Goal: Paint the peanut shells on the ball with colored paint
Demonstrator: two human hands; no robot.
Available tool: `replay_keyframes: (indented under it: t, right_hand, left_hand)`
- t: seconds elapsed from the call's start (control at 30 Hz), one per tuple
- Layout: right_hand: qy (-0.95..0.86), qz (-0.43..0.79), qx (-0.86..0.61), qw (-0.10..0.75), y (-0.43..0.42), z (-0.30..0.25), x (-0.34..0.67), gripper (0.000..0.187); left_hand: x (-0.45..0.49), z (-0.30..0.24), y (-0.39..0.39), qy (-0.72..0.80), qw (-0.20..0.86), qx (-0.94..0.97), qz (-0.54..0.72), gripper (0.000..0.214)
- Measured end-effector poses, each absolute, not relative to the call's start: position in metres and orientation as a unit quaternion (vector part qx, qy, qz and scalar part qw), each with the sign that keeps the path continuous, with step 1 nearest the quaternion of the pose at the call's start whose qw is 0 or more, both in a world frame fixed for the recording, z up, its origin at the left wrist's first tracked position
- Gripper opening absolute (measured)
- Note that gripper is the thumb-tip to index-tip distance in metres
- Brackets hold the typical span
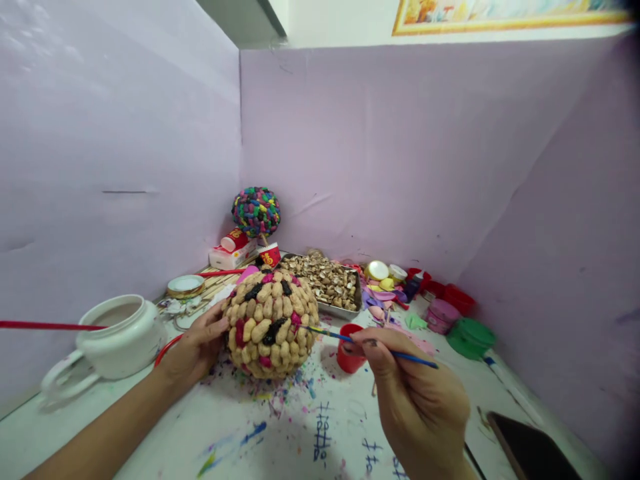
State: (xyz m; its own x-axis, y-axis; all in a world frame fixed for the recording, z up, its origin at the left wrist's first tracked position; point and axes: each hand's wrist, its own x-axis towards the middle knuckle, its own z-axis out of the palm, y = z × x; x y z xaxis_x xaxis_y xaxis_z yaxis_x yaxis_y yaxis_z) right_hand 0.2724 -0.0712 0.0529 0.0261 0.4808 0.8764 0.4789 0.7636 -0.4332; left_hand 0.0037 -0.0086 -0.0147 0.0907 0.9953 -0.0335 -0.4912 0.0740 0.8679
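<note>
A ball covered in peanut shells (270, 323), a few painted pink and black, rests on the paint-spattered table (280, 433). My left hand (197, 347) grips its left side, fingers curled against the shells. My right hand (410, 393) pinches a thin blue paintbrush (370, 347), whose tip touches the ball's right side. A small red cup (349, 357) stands just behind the brush, between the ball and my right hand.
A white pot (120, 337) with a red stick across it stands at left. A metal tray of peanut shells (325, 280), a multicoloured finished ball (256, 211), paint lids and tubs (453, 323) fill the back. A dark phone (530, 450) lies bottom right. Purple walls enclose the table.
</note>
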Motion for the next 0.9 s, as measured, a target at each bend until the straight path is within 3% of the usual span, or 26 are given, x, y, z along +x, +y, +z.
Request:
replay_keyframes:
  t: [0.9]
  right_hand:
    - [-0.727,-0.064,-0.366,0.577,-0.0736,0.0502,0.2761,0.014]
  left_hand:
    - [0.0013,-0.0202,-0.0049,0.35,0.627,0.395,0.574,0.061]
